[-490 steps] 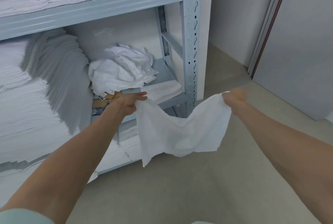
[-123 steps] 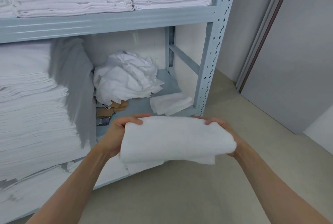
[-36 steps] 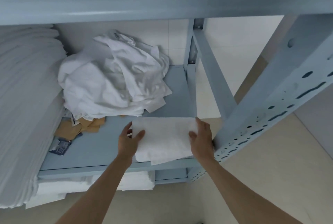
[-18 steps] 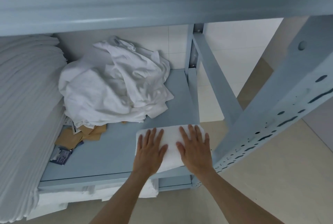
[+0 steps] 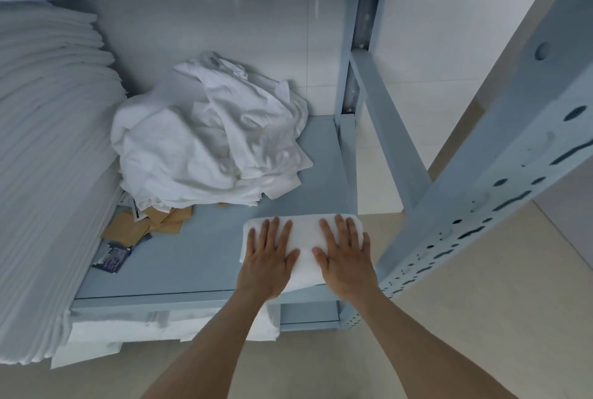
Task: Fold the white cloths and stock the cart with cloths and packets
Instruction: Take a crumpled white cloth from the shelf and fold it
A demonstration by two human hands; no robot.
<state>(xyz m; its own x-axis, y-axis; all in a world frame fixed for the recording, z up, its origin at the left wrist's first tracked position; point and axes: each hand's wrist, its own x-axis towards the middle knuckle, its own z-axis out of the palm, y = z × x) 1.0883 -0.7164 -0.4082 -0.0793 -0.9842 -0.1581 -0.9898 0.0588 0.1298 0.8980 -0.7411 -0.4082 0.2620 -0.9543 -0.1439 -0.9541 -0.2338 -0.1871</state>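
Observation:
A folded white cloth (image 5: 305, 235) lies at the front right of the blue-grey shelf (image 5: 199, 257). My left hand (image 5: 268, 257) and my right hand (image 5: 345, 257) both press flat on top of it, fingers spread, gripping nothing. Behind them a heap of crumpled white cloths (image 5: 208, 142) sits toward the back of the shelf. Brown packets (image 5: 150, 225) and a dark packet (image 5: 112, 259) lie at the left, partly under the heap.
A tall stack of folded white linen (image 5: 41, 174) fills the left side. The perforated shelf post (image 5: 481, 199) stands just right of my right hand, with a diagonal brace (image 5: 385, 129) behind. More white cloth (image 5: 160, 328) shows on the shelf below. Beige floor (image 5: 481, 318) lies at right.
The cloth went from held unfolded, to folded in both hands, to laid on the shelf. In the last half second my flat hands have stayed pressing on it.

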